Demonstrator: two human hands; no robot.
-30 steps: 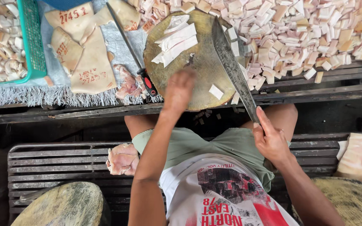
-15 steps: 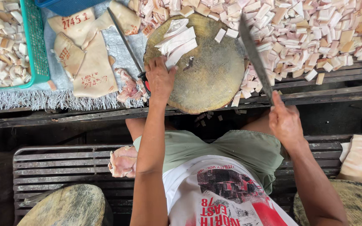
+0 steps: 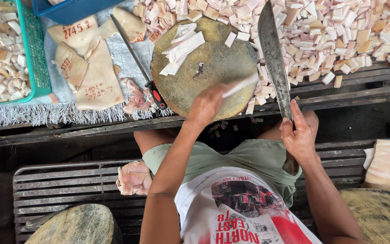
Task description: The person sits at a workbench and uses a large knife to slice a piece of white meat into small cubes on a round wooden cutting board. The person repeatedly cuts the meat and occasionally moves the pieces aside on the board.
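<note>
many fat cubes (image 3: pixel 339 40) crowd the chopping block (image 3: pixel 204 68) beside the knife (image 3: pixel 274 58).

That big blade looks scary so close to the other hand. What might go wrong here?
The left hand holds a pale strip on the round chopping block near the long cleaver gripped by the right hand; a slip might cut fingers. The block overhangs the bench edge, so cut pieces may drop off.

A dark plank table (image 3: pixel 348 92) ran across the far side under even daylight. A fringed grey cloth (image 3: pixel 46 115) covered its left part. Nearer, a slatted bench (image 3: pixel 64 180) stood over a dark, shadowed floor (image 3: pixel 5 153).
</note>
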